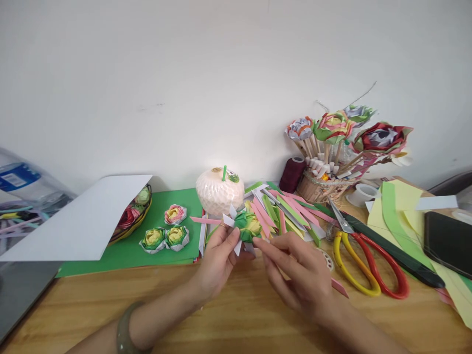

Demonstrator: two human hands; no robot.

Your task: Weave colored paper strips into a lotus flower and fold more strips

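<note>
A folded paper flower (248, 227), green with a yellow centre and white strips sticking out round it, is held above the front of the table. My left hand (220, 253) pinches it from the left side between thumb and fingers. At its lower right edge my right hand (297, 270) has its index finger and thumb drawn together against a petal; whether it grips a strip there cannot be made out. Behind the flower lies a pile of cut paper strips (283, 211) in pink, green and white. Three finished paper flowers (176, 237) sit on green paper (110, 263) to the left.
Scissors (363, 260) with red and yellow handles lie right of my hand, near a phone (448, 241). A basket of paper flowers (320, 189) and a maroon thread spool (292, 175) stand behind. A white round fruit-shaped container (220, 191) is near the wall; white paper (84, 216) covers a basket at left.
</note>
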